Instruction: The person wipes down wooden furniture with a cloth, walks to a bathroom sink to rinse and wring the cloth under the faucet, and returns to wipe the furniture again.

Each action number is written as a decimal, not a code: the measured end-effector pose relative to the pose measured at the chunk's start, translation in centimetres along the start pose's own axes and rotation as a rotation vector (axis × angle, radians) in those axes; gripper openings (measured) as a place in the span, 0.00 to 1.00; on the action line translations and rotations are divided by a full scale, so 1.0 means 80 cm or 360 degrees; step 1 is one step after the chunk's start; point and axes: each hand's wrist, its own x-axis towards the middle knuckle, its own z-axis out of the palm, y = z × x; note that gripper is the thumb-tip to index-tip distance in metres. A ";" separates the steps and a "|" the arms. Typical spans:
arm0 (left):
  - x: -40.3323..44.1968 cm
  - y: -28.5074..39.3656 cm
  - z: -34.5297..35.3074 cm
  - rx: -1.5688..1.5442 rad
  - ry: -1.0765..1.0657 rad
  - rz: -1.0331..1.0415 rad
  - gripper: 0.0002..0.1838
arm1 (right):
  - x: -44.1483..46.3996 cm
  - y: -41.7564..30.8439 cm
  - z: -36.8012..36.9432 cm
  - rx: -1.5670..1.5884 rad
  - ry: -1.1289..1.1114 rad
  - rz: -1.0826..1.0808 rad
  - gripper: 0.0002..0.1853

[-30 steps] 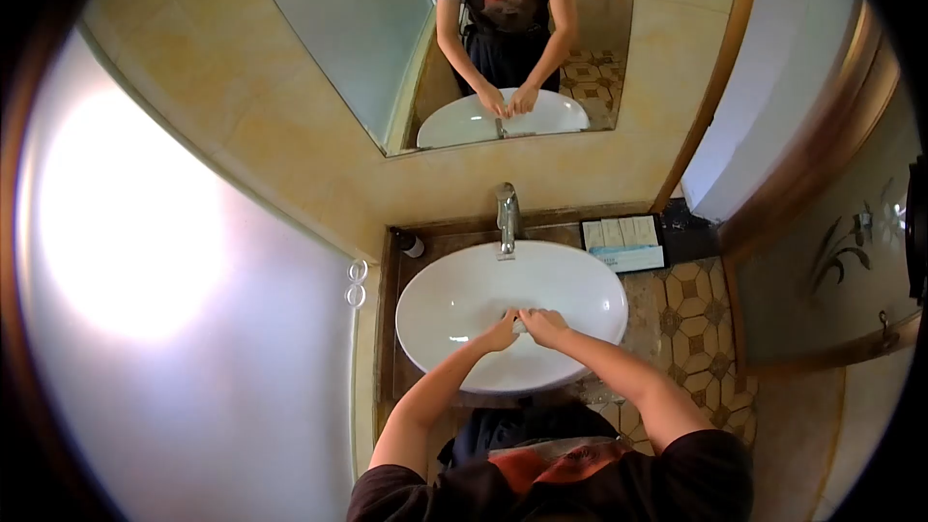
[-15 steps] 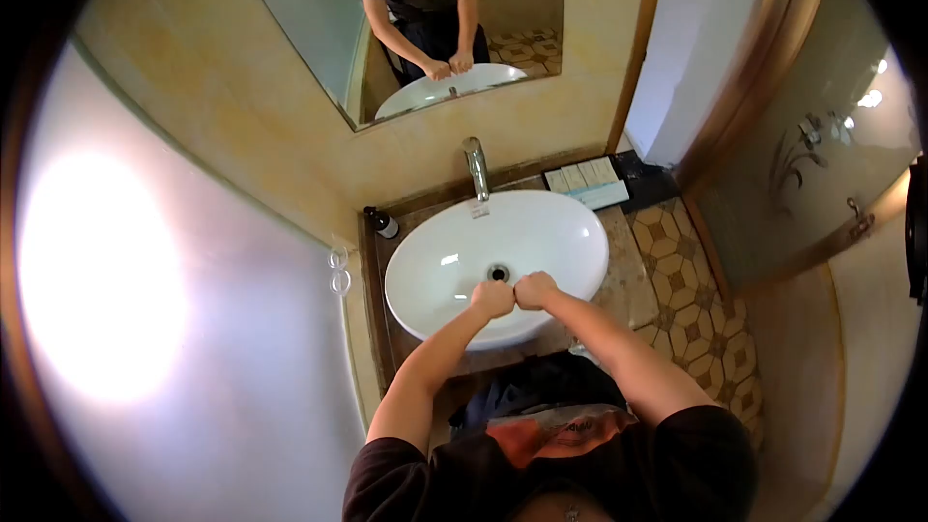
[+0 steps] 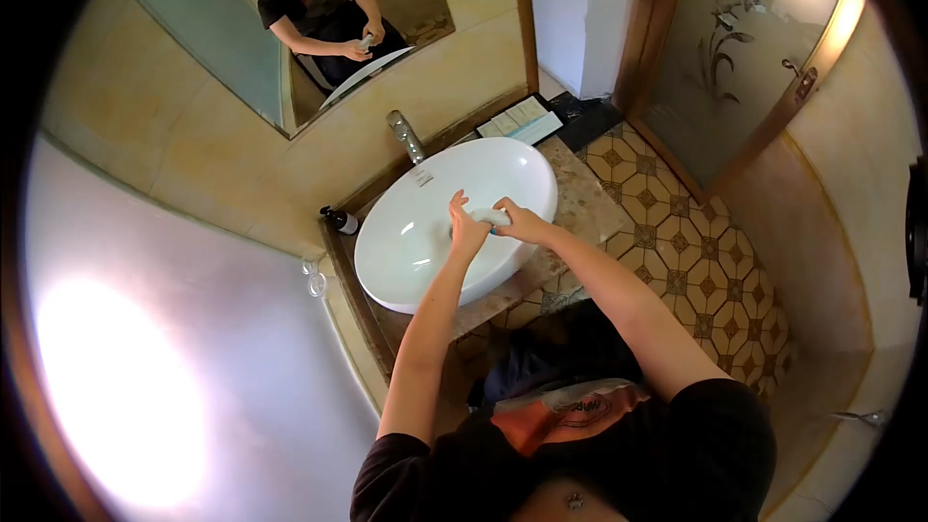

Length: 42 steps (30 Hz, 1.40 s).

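Note:
Over the white oval washbasin (image 3: 389, 259), my right hand (image 3: 523, 222) is closed on a small white tube-like thing (image 3: 490, 217) with a bit of blue-green at its lower edge. Its exact kind is hard to make out. My left hand (image 3: 468, 226) is just left of it, fingers stretched out, at the near end of the white thing. Whether the left palm touches it I cannot tell. The chrome tap (image 3: 406, 138) stands behind the basin. The hands partly cover the drain.
A dark pump bottle (image 3: 340, 221) stands left of the basin on the brown stone counter (image 3: 578, 195). Behind right, a black tray (image 3: 522, 122) holds pale packets. A mirror (image 3: 387, 0) hangs above. Frosted glass is at left; a glass door (image 3: 735, 48) stands right.
My two fists, side by side before, have parted. The left fingers have opened out, and the white thing now shows in my right hand. The view has turned and shifted right.

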 end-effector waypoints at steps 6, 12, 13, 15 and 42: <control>0.005 0.118 0.103 -0.1221 -0.0272 -0.0812 0.27 | -0.061 0.088 -0.085 0.1599 0.0323 0.0267 0.13; 0.008 0.244 0.309 -0.0775 -0.0780 -0.0366 0.20 | -0.183 0.176 -0.238 0.1754 0.0665 0.0253 0.13; 0.009 0.267 0.344 -0.0599 -0.0781 -0.0272 0.19 | -0.212 0.185 -0.268 0.1750 0.0700 0.0187 0.14; 0.014 0.298 0.406 -0.0637 -0.0992 -0.0256 0.18 | -0.260 0.217 -0.325 0.1680 0.0780 0.0253 0.13; 0.359 0.417 0.630 -0.0615 -0.0941 0.0621 0.09 | -0.159 0.419 -0.703 -0.0088 0.0569 0.0819 0.36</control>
